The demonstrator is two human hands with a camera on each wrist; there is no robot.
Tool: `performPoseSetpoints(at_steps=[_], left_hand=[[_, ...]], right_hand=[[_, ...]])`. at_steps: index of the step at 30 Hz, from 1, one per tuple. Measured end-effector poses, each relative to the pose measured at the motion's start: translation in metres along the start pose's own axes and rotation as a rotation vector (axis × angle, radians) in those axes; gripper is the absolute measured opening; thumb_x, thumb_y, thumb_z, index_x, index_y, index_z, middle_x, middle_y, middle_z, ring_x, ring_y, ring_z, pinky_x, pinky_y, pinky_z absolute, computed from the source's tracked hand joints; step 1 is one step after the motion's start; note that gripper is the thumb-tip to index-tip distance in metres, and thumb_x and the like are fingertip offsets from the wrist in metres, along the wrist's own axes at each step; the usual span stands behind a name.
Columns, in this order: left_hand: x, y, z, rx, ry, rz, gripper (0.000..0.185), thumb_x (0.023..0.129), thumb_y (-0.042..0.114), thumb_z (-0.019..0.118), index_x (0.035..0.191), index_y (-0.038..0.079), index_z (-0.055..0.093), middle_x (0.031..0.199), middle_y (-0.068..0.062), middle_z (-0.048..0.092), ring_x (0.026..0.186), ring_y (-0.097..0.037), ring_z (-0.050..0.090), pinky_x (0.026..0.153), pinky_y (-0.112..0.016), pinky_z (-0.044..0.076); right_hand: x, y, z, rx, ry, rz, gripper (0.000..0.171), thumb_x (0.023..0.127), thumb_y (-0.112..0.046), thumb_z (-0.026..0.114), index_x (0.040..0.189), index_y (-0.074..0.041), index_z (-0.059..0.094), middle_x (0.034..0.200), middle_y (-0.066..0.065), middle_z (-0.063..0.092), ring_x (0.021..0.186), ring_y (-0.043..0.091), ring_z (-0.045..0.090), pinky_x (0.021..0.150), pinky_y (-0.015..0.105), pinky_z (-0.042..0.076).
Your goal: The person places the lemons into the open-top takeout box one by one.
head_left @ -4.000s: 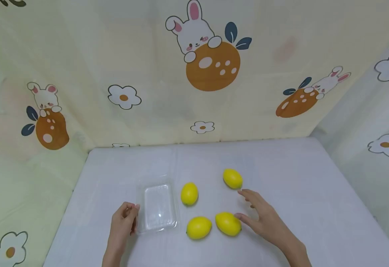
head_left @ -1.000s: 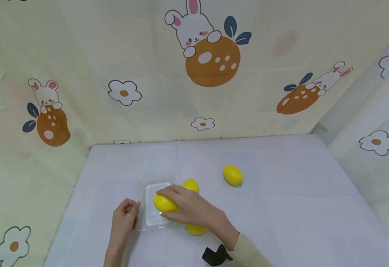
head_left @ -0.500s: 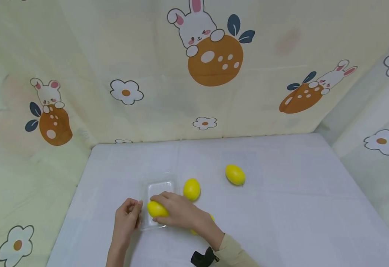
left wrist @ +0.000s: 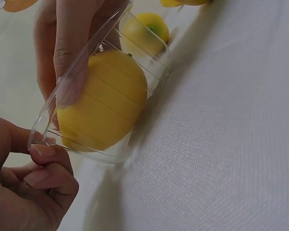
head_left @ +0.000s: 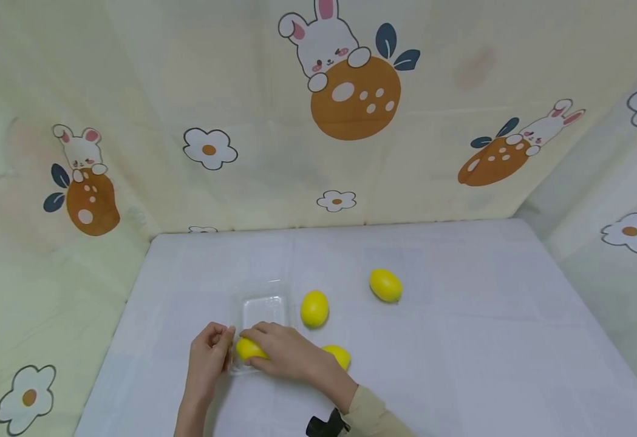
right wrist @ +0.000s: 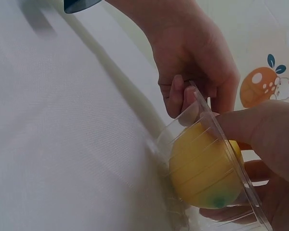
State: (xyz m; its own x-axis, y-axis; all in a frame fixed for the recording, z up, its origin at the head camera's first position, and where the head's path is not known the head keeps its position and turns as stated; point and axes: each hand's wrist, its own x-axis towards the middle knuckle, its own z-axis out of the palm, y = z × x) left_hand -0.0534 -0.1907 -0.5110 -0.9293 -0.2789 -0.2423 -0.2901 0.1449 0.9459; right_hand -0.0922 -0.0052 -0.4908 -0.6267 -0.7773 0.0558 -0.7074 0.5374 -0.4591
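A clear plastic container (head_left: pixel 266 285) lies on the white table, left of centre. My left hand (head_left: pixel 209 358) pinches its left rim between thumb and curled fingers; the left wrist view shows that grip on the rim (left wrist: pixel 36 130). With my right hand (head_left: pixel 288 352) I hold a lemon (head_left: pixel 249 348) low inside the container, at its near left part. Through the clear wall the lemon (right wrist: pixel 202 166) shows in the right wrist view, thumb and fingers on either side of it. Outside, a second lemon (head_left: pixel 314 309) sits just right of the container. Another lemon (head_left: pixel 337 357) is partly hidden behind my right forearm.
One more lemon (head_left: pixel 386 285) lies farther back on the white-covered table (head_left: pixel 460 340). A patterned curtain (head_left: pixel 252 91) with rabbits and flowers rises along the back and sides. A black device (head_left: pixel 326 425) is at my right sleeve.
My right hand has taken the near right lemon, carried it left over the container, then lowered it inside toward the left rim. My left hand has kept its grip on the rim.
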Motion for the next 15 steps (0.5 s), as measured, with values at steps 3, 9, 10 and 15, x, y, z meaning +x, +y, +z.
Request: performPoseSetpoints(at_steps=[3, 9, 10, 15], left_hand=[[0.000, -0.001, 0.001, 0.002, -0.005, 0.006, 0.021, 0.102, 0.017, 0.063, 0.098, -0.002, 0.057, 0.060, 0.000, 0.047, 0.045, -0.011, 0.041, 0.043, -0.021, 0.033], [0.001, -0.002, 0.002, 0.016, 0.001, 0.003, 0.022, 0.103, 0.018, 0.062, 0.100, -0.003, 0.058, 0.064, 0.000, 0.049, 0.046, -0.012, 0.043, 0.044, -0.021, 0.035], [0.001, -0.002, 0.002, 0.017, 0.003, 0.001, 0.022, 0.103, 0.018, 0.062, 0.101, -0.003, 0.058, 0.064, 0.000, 0.049, 0.046, -0.012, 0.043, 0.044, -0.021, 0.035], [0.000, -0.001, 0.002, 0.014, -0.003, 0.001, 0.025, 0.103, 0.020, 0.063, 0.102, -0.005, 0.057, 0.064, 0.000, 0.049, 0.046, -0.013, 0.043, 0.044, -0.022, 0.036]], right_hand=[[-0.004, 0.001, 0.001, -0.011, 0.019, -0.018, 0.044, 0.103, -0.031, 0.065, 0.143, -0.014, 0.058, 0.138, 0.003, 0.063, 0.120, 0.013, 0.062, 0.098, 0.024, 0.052], [-0.014, 0.003, -0.002, -0.032, 0.096, -0.051, 0.042, 0.101, -0.028, 0.067, 0.140, -0.014, 0.061, 0.141, 0.005, 0.061, 0.129, 0.018, 0.058, 0.105, 0.029, 0.051], [-0.016, 0.003, -0.003, -0.032, 0.109, -0.054, 0.042, 0.101, -0.028, 0.068, 0.139, -0.014, 0.062, 0.141, 0.006, 0.061, 0.129, 0.018, 0.058, 0.105, 0.029, 0.050], [-0.027, 0.008, -0.008, -0.018, 0.188, -0.092, 0.041, 0.098, -0.026, 0.072, 0.136, -0.013, 0.064, 0.138, 0.006, 0.063, 0.127, 0.019, 0.059, 0.108, 0.028, 0.048]])
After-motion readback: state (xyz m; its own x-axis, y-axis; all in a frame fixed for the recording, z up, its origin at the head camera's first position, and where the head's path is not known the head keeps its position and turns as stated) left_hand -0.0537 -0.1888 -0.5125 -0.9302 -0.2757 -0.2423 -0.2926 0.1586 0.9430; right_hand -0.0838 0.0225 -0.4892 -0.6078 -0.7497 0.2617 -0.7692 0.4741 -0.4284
